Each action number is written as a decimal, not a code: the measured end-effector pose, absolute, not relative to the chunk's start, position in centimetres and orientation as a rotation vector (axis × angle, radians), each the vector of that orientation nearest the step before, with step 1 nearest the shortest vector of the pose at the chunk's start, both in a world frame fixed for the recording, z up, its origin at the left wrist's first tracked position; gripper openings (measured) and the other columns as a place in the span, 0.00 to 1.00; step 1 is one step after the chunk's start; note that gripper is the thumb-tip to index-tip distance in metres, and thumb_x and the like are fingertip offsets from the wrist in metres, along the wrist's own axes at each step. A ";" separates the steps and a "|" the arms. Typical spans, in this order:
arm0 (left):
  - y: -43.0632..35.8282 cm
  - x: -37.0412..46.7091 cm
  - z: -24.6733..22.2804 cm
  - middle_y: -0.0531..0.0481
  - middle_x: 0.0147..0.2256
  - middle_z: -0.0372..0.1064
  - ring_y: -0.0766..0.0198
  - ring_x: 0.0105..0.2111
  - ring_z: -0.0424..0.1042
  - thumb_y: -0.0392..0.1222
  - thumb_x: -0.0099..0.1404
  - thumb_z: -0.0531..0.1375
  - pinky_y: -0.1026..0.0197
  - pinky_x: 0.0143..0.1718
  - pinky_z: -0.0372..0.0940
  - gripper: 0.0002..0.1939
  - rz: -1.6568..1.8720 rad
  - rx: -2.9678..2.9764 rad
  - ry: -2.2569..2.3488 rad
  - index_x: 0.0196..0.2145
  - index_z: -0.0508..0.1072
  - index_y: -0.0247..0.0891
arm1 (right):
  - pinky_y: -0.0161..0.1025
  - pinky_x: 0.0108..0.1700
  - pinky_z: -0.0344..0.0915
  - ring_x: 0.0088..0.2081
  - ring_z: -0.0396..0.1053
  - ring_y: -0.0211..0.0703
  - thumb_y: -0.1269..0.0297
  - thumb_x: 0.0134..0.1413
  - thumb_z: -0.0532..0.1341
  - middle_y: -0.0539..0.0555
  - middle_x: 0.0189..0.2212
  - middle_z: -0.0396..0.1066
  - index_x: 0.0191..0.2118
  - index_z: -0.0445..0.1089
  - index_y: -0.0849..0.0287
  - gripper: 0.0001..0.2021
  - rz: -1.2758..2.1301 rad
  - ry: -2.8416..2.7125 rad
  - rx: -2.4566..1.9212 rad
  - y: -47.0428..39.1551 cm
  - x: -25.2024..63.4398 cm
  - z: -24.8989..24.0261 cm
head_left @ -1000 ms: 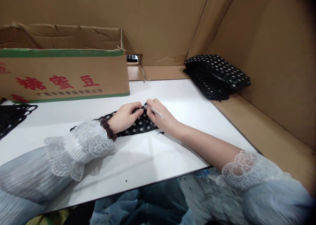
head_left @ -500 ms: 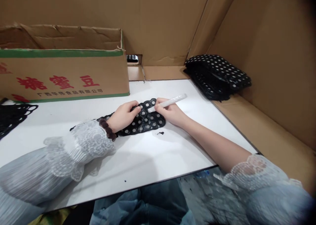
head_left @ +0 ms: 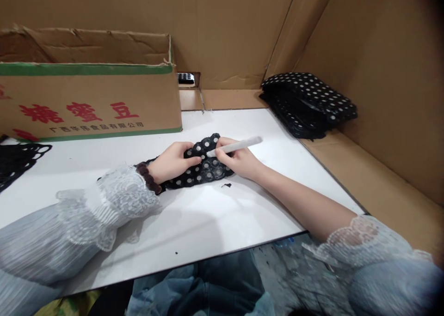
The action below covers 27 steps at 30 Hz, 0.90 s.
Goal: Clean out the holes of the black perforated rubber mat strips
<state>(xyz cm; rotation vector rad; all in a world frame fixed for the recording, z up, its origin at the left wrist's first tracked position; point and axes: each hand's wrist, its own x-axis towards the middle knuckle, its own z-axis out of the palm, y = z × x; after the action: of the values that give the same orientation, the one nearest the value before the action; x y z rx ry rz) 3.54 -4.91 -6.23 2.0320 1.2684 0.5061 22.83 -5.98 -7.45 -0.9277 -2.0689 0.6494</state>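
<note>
Head view: your left hand [head_left: 171,161] lies flat on the black perforated mat [head_left: 204,168], fingers closed down on its near edge, pinning it to the white surface [head_left: 208,223]. Your right hand [head_left: 239,161] has its fingers gripping a white pen-like tool [head_left: 234,146], tip touching the mat. A cardboard box [head_left: 90,103] stands behind; a stack of dotted mats [head_left: 308,103] sits far right.

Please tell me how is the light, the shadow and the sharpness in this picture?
Head view: soft, even light, no hard glare on the white table; a faint shadow lies under the left hand and sleeve. The black perforated piece and white tool in the right hand look sharp; picture edges bend and blur.
</note>
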 end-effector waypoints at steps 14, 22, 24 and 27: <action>-5.1 4.5 -6.5 0.50 0.29 0.69 0.61 0.29 0.66 0.44 0.55 0.51 0.62 0.29 0.58 0.11 0.511 2.149 1.394 0.31 0.68 0.35 | 0.36 0.30 0.55 0.26 0.54 0.37 0.69 0.51 0.48 0.53 0.29 0.55 0.31 0.59 0.60 0.04 0.062 -2.162 -1.273 -5.5 20.1 -8.9; -3.9 3.8 -5.8 0.48 0.32 0.68 0.59 0.32 0.66 0.48 0.56 0.51 0.61 0.33 0.58 0.14 0.393 2.399 1.342 0.33 0.66 0.35 | 0.36 0.32 0.53 0.27 0.55 0.37 0.68 0.50 0.49 0.49 0.23 0.54 0.23 0.52 0.58 0.08 0.323 -2.040 -1.115 -5.4 21.5 -8.5; -3.7 3.0 -5.4 0.46 0.34 0.68 0.57 0.34 0.66 0.51 0.56 0.51 0.59 0.35 0.58 0.17 0.329 2.484 1.412 0.36 0.65 0.36 | 0.36 0.30 0.51 0.25 0.54 0.36 0.67 0.50 0.49 0.48 0.21 0.53 0.22 0.51 0.58 0.09 0.428 -1.989 -1.116 -5.3 21.9 -8.6; -3.9 2.0 -5.2 0.42 0.34 0.67 0.55 0.33 0.67 0.56 0.59 0.47 0.58 0.33 0.58 0.21 0.142 2.563 1.600 0.35 0.66 0.34 | 0.35 0.28 0.50 0.24 0.53 0.35 0.67 0.49 0.49 0.47 0.19 0.52 0.21 0.51 0.58 0.09 0.560 -1.915 -1.136 -5.3 22.1 -8.5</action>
<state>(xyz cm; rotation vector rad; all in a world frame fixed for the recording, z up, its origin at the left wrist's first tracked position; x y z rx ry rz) 1.97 -3.91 -5.20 2.5631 1.6001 0.1420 22.12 -5.34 -8.48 -1.1357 -1.9150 0.5603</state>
